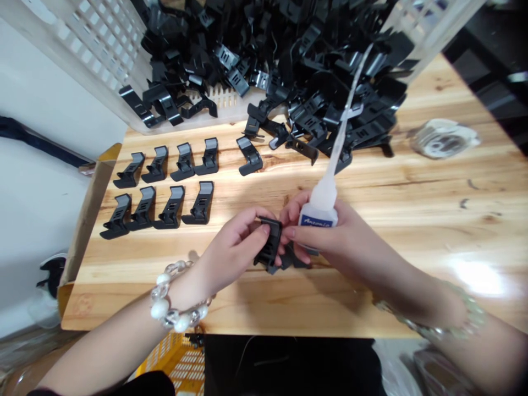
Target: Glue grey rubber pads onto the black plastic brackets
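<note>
Between the thumb and fingers of my left hand is a black plastic clip, held over the wooden table. My right hand grips a small white glue bottle with a blue label and a long thin nozzle pointing up and away. The right fingertips come close to the clip's right side; whether they touch it I cannot tell. Under the hands lie further black pieces, partly hidden. To the left, two rows of black clips stand in order, and a single clip sits apart from them.
A white plastic basket lies at the back, with a heap of black clips spilling onto the wooden table. At the right is a roll of clear tape. Below the table edge stands a yellow basket.
</note>
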Demonstrator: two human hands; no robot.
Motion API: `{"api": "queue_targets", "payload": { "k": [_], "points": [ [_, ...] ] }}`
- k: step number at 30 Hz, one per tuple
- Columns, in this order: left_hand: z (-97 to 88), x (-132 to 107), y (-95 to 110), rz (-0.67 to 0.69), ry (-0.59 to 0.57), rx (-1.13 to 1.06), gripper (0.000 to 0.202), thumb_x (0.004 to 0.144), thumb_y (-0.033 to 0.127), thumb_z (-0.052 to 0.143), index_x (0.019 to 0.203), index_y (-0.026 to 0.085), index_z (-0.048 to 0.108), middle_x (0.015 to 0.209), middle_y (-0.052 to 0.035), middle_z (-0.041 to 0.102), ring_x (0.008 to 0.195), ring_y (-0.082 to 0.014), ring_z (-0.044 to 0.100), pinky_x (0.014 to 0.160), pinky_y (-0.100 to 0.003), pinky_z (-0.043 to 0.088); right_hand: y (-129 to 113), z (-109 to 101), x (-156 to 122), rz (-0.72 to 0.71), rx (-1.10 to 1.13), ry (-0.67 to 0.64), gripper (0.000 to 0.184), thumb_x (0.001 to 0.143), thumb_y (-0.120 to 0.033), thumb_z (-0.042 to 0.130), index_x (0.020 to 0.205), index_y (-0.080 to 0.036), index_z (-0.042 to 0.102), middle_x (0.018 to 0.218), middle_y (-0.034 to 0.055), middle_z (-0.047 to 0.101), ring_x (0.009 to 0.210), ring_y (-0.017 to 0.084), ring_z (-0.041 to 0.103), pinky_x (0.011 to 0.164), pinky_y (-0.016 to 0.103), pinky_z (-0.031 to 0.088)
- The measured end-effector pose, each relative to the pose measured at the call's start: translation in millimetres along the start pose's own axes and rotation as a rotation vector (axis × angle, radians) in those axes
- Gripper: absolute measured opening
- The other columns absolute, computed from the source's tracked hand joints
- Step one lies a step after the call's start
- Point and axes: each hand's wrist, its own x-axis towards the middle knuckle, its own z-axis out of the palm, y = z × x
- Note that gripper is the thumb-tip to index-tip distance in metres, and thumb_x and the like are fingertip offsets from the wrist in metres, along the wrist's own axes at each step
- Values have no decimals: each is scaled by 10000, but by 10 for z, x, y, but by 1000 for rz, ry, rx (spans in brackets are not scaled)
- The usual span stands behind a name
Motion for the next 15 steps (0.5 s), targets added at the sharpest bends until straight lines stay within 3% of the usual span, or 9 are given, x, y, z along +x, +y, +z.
{"api": "queue_targets", "payload": {
  "k": [9,15],
  "points": [
    [-52,15,-12,-38,-86,-112,89,925,228,615,896,169,555,770,-16,747,694,-134,733,668,-237,612,10,-30,37,-22,-2,-54,148,752,-123,673,795,-216,566,663,-3,646,568,159,629,483,258,435],
    [-82,5,-21,-112,-86,-147,187,882,291,685,875,173,541,804,-33,763,718,-170,749,670,-284,629,-30,-88,62,-48,48,10,192,721,-143,750,769,-197,572,706,-4,626,578,124,581,466,238,416]
  ]
}}
